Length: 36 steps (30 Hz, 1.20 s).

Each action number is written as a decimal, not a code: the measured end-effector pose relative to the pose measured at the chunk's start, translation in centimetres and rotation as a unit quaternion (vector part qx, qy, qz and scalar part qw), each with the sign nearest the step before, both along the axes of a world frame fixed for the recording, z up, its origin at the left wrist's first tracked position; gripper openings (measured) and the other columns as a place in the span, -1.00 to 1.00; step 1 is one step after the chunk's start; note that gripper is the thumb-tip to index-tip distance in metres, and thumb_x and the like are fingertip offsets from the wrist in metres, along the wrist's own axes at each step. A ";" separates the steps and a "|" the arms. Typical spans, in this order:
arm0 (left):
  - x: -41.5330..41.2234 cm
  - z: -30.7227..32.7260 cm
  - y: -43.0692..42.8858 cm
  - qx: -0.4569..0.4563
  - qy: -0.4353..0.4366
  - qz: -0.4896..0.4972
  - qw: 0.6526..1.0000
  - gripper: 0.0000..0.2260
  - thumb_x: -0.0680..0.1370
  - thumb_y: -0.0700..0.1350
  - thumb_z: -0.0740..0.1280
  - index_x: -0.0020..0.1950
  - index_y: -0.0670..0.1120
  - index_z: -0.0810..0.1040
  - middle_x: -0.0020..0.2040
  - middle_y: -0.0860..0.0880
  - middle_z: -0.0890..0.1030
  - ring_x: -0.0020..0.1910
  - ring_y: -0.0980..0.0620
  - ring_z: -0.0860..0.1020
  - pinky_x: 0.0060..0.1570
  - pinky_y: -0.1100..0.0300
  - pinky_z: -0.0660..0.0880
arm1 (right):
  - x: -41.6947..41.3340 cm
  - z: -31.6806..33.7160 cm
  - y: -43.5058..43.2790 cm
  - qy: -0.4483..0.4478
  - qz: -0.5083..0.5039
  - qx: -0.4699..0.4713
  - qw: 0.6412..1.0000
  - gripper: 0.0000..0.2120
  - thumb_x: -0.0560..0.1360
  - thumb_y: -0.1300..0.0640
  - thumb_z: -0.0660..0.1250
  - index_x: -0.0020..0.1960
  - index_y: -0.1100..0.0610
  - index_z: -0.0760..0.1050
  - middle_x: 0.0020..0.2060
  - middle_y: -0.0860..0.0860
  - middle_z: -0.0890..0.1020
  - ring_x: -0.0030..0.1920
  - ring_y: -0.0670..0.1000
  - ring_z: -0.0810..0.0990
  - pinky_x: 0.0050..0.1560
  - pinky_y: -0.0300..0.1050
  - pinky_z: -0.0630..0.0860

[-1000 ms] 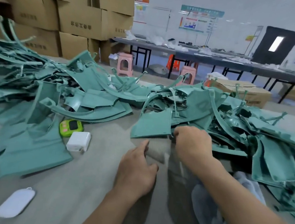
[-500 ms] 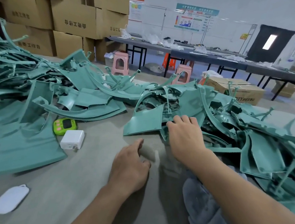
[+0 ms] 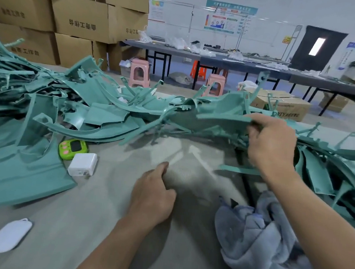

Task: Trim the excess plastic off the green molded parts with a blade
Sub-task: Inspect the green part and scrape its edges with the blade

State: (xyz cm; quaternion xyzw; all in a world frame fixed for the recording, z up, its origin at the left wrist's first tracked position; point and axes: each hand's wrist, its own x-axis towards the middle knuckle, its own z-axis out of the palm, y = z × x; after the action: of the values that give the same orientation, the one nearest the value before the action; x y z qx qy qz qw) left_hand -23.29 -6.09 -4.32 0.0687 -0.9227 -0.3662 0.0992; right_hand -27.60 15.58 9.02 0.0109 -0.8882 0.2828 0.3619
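Now your right hand [image 3: 271, 146] grips a green molded part [image 3: 220, 120] by its edge, holding it clear of the table [image 3: 122, 225].
Your left hand [image 3: 152, 194] rests on the table below it, fingers curled under; whether it holds anything cannot be told. A heap of green parts [image 3: 46, 111] lies to its left, a grey cloth [image 3: 255, 236] to its right.

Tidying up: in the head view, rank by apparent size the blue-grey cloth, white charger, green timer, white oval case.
1. blue-grey cloth
2. white oval case, nearer the camera, so unsure
3. white charger and green timer, about alike
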 end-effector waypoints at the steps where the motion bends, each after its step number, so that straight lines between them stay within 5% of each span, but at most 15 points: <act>1: 0.0 0.1 0.0 0.005 0.004 0.001 1.000 -0.33 0.45 -0.08 0.36 0.55 0.14 0.30 0.38 0.07 0.53 0.34 0.00 0.47 0.39 0.09 0.39 | 0.2 0.0 0.0 0.010 -0.002 -0.004 1.000 -0.72 0.56 0.26 0.34 0.07 -0.05 0.73 -0.22 0.01 0.72 -0.22 0.18 0.65 -0.10 0.07 0.63; 5: 0.2 -0.1 0.0 0.023 0.017 0.000 1.000 -0.36 0.47 -0.06 0.40 0.54 0.13 0.34 0.38 0.08 0.54 0.34 0.01 0.49 0.38 0.08 0.40 | 0.0 1.0 -0.7 -0.115 0.036 0.187 0.975 -0.64 0.57 0.30 0.30 0.04 -0.11 0.73 -0.19 0.01 0.76 -0.28 0.11 0.63 -0.20 -0.05 0.61; 9: -0.1 -0.3 0.0 0.021 0.022 0.002 1.000 -0.36 0.46 -0.04 0.42 0.54 0.13 0.35 0.39 0.12 0.53 0.37 0.04 0.45 0.42 0.09 0.37 | 0.6 2.1 0.6 -0.059 0.058 0.129 0.988 -0.71 0.55 0.28 0.39 0.12 -0.05 0.73 -0.06 -0.02 0.77 -0.20 -0.03 0.68 0.08 -0.09 0.64; 13: -0.1 -0.3 0.2 0.016 0.030 0.010 0.999 -0.39 0.46 -0.03 0.39 0.52 0.15 0.37 0.36 0.10 0.55 0.32 0.02 0.49 0.36 0.08 0.42 | 1.7 -0.7 0.3 -0.112 0.158 0.274 0.942 -0.64 0.55 0.29 0.36 0.16 -0.11 0.71 0.01 -0.10 0.75 -0.07 -0.02 0.72 0.00 -0.16 0.58; 16: 0.0 -0.2 0.2 -0.001 0.030 0.006 1.000 -0.42 0.48 -0.04 0.40 0.50 0.17 0.38 0.36 0.10 0.56 0.30 0.01 0.51 0.32 0.08 0.45 | 0.6 0.8 1.7 -0.011 0.087 0.082 0.993 -0.73 0.54 0.26 0.43 0.10 -0.06 0.74 -0.17 -0.17 0.71 -0.19 -0.06 0.71 -0.09 -0.43 0.46; 18: 0.2 0.0 0.1 0.010 0.025 0.006 1.000 -0.39 0.47 -0.05 0.42 0.51 0.17 0.37 0.36 0.13 0.55 0.32 0.02 0.49 0.34 0.08 0.43 | 1.1 1.8 0.5 0.001 0.116 0.075 0.990 -0.75 0.55 0.23 0.44 0.09 -0.10 0.73 -0.19 -0.21 0.71 -0.19 -0.07 0.70 -0.14 -0.57 0.44; 20: 0.4 0.2 0.0 0.026 0.025 -0.007 0.999 -0.38 0.47 -0.09 0.44 0.51 0.15 0.38 0.36 0.14 0.55 0.32 0.04 0.51 0.35 0.07 0.43 | 2.5 1.4 -1.8 0.022 0.203 0.217 0.955 -0.74 0.54 0.26 0.44 0.06 -0.07 0.73 -0.16 -0.14 0.75 -0.16 -0.05 0.73 -0.06 -0.24 0.66; 22: 0.6 0.7 0.0 0.049 0.035 -0.021 0.998 -0.44 0.48 -0.10 0.42 0.47 0.15 0.42 0.33 0.15 0.58 0.26 0.09 0.55 0.30 0.12 0.46 | 4.3 1.2 -3.4 0.113 0.267 0.236 0.927 -0.76 0.53 0.31 0.41 0.07 0.05 0.74 -0.09 -0.06 0.77 -0.09 -0.01 0.75 0.02 -0.03 0.68; 26: 1.3 2.0 0.3 0.204 0.071 -0.080 0.973 -0.50 0.44 -0.07 0.44 0.38 0.15 0.53 0.19 0.21 0.66 0.13 0.29 0.59 0.18 0.24 0.52 | 5.3 3.9 -3.6 0.134 0.239 -0.082 0.958 -0.73 0.54 0.25 0.41 0.06 -0.11 0.71 -0.25 -0.29 0.70 -0.33 -0.23 0.59 -0.36 -0.37 0.50; 30: 2.7 3.0 0.7 0.404 0.179 -0.135 0.887 -0.52 0.35 -0.01 0.34 0.27 -0.02 0.63 0.11 0.05 0.72 0.17 0.12 0.64 0.07 0.34 0.54 | 6.2 3.8 -3.3 0.062 0.267 -0.425 0.863 -0.75 0.56 0.36 0.38 0.03 0.03 0.68 -0.12 -0.09 0.77 -0.10 -0.08 0.74 -0.05 -0.24 0.64; 33: 3.9 3.1 1.2 0.416 0.191 -0.135 0.879 -0.62 0.40 0.02 0.35 0.20 0.03 0.68 0.02 0.00 0.74 0.07 0.07 0.69 -0.03 0.33 0.56 | 7.3 1.1 -2.8 -0.018 0.206 -0.550 0.809 -0.83 0.59 0.36 0.35 0.01 0.14 0.65 -0.14 0.00 0.77 -0.10 -0.02 0.75 -0.08 -0.25 0.64; 36: 4.3 3.3 0.6 0.317 0.155 -0.125 0.927 -0.79 0.42 0.04 0.37 -0.01 0.22 0.72 -0.15 0.09 0.74 -0.14 0.08 0.71 -0.26 0.19 0.62 | 8.2 -1.5 -1.5 -0.031 0.167 -0.606 0.777 -0.86 0.59 0.36 0.34 -0.06 0.19 0.62 -0.20 0.01 0.76 -0.13 -0.02 0.74 -0.12 -0.26 0.64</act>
State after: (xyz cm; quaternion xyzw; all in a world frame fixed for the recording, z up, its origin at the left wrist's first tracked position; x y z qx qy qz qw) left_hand -19.02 -5.52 -1.06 -0.0767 -0.7330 -0.6548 0.1676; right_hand -19.43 14.05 7.49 -0.0717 -0.5283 0.8187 0.2132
